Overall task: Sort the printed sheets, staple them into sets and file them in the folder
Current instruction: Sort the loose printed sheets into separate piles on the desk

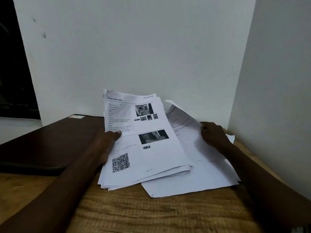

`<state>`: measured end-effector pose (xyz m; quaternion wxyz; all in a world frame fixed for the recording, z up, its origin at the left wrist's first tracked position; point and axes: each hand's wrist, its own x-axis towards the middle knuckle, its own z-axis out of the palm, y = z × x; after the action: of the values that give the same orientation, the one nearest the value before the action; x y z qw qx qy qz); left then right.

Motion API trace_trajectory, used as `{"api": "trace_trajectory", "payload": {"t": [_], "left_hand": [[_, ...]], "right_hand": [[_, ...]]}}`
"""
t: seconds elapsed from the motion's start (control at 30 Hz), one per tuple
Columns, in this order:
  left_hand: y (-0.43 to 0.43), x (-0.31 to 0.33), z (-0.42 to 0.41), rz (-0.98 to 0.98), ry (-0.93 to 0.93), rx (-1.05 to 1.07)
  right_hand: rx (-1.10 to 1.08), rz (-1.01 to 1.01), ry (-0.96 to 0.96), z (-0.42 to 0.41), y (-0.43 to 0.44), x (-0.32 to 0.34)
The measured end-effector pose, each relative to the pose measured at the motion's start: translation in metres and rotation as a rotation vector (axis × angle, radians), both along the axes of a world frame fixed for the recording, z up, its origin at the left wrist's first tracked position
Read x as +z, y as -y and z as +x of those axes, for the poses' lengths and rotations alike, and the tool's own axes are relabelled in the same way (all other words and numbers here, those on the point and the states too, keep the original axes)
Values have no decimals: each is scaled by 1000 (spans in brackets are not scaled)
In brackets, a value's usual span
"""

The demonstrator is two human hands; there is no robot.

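A stack of printed sheets (151, 153) is tilted up off the wooden table, its top page showing photos, text and a QR code. My left hand (105, 140) grips its left edge, thumb on the front page. My right hand (212, 133) pinches a single curled sheet (181, 121) lifted to the right of the stack. More white sheets (193, 182) lie flat on the table beneath and to the right. A dark brown folder (55, 137) lies flat at the left. No stapler is in view.
The wooden table (151, 211) sits in a corner between a white back wall (134, 47) and a white side wall (277, 81) close on the right. A dark window (11, 73) is at far left.
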<state>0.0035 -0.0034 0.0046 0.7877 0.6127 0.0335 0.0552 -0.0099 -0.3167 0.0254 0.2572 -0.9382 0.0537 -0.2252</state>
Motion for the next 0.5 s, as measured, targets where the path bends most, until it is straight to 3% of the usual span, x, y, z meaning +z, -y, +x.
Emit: {"api": "trace_trajectory", "payload": {"t": [0.3, 0.5], "left_hand": [[-11, 8, -5, 111, -221, -184], [-12, 3, 3, 121, -207, -177]], "right_hand": [[-165, 323, 258, -2, 20, 12], [-329, 427, 514, -8, 33, 27]]}}
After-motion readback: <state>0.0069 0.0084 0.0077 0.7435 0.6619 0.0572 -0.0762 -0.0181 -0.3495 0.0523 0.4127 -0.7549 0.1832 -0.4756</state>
